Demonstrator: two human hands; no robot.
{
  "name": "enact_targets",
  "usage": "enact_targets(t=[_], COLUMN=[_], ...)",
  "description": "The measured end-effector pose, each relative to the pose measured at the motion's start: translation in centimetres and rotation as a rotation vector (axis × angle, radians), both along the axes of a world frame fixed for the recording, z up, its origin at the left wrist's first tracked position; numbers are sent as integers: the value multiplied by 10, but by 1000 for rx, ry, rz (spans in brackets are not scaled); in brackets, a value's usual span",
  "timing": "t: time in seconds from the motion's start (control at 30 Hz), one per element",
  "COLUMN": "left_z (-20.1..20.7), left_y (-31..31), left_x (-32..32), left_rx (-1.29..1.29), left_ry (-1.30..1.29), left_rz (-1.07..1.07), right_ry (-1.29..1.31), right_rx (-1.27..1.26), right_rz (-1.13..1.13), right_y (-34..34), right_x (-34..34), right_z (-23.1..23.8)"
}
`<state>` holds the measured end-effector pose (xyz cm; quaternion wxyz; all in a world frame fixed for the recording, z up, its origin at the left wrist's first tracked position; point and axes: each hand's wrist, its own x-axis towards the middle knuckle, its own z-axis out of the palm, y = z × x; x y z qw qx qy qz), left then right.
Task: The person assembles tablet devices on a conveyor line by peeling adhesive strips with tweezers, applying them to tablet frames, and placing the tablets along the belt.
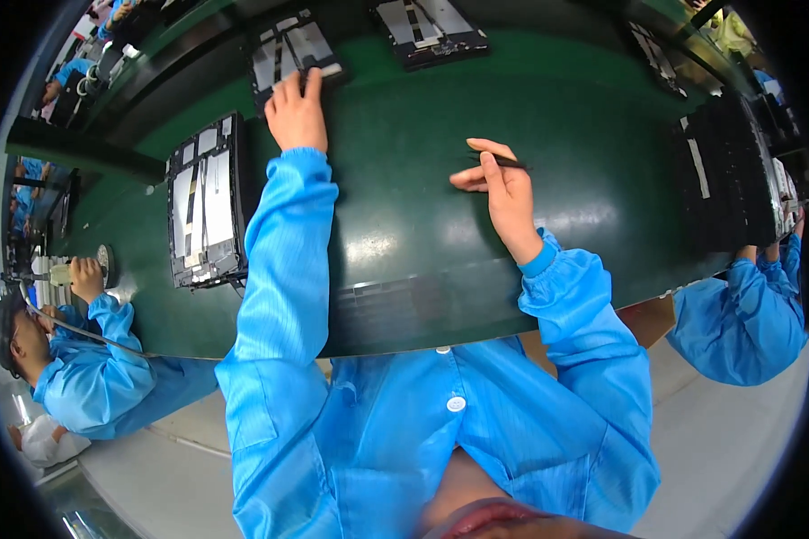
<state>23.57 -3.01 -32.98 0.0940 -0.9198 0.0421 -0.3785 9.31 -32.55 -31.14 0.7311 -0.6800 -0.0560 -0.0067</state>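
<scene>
On the counter, a far panel lies under the left grip, with a second panel to its right. Left of the left sleeve lies a device. The right grip, a tool in it, is over the counter's middle. Well to its right, a pile stands near a co-worker.

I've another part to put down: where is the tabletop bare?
The green tabletop is bare between the left hand and right hand, and right of the right hand toward the black stack. Crowded: far side, by panels; left of the left sleeve, by a framed panel.
</scene>
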Motion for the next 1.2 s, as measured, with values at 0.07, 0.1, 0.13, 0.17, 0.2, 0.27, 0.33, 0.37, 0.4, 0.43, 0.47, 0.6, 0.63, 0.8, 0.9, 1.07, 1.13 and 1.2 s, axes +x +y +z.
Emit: enact_targets(t=[0.07, 0.1, 0.13, 0.17, 0.2, 0.27, 0.33, 0.37, 0.4, 0.43, 0.47, 0.6, 0.63, 0.8, 0.9, 1.07, 1.13, 1.2], left_z=[4, 2, -2, -8, -16, -24, -15, -18, -19, -19, -17, -5, -1, -5, -15, 17, 41, 40], left_y=[-8, -15, -28, -42, -56, -82, -107, -115, -116, -117, -116, -113, -112, -100, -80, -43, -39, -39], left_x=[19, 25, 25, 25, 21, 16, 12, 17, 19, 20, 22, 23, 21, -4, -43, -139, -174, -195], left_rx=[54, 60, -22, -99, -208, -319, -337, -335, -337, -343, -341, -599, -727, -1141, -1285, -1177, -963, -804], left_ry=[-44, -36, -21, 32, 111, 178, 170, 184, 192, 203, 199, 317, 356, 195, 373, 840, 964, 903], left_rz=[67, 8, -180, -273, -310, -339, -350, -361, -346, -337, -336, -354, -351, -414, -408, -606, -611, -561], right_ry=[-105, -199, -121, -124, -128, -114, -122, -177, -236, -238, -176, -234, -279, -283, -188, 73, 44, -46], right_rx=[-80, -160, -117, -115, -138, -265, -366, -450, -528, -526, -595, -627, -549, -328, -224, 60, -164, -319], right_rz=[-40, -69, -3, -10, -82, -212, -293, -446, -585, -583, -584, -600, -607, -700, -536, -192, -76, -46], right_y=[-5, -8, -16, -20, -22, -21, -26, -29, -25, -19, -12, -3, -2, -5, -18, -49, -49, -44], right_x=[6, 9, 19, 32, 50, 92, 129, 157, 177, 186, 195, 210, 207, 178, 140, 40, -1, -32], right_z=[-5, -8, -16, -22, -27, -27, -18, -27, -32, -27, -22, -26, -25, -22, -26, -4, 1, 4])
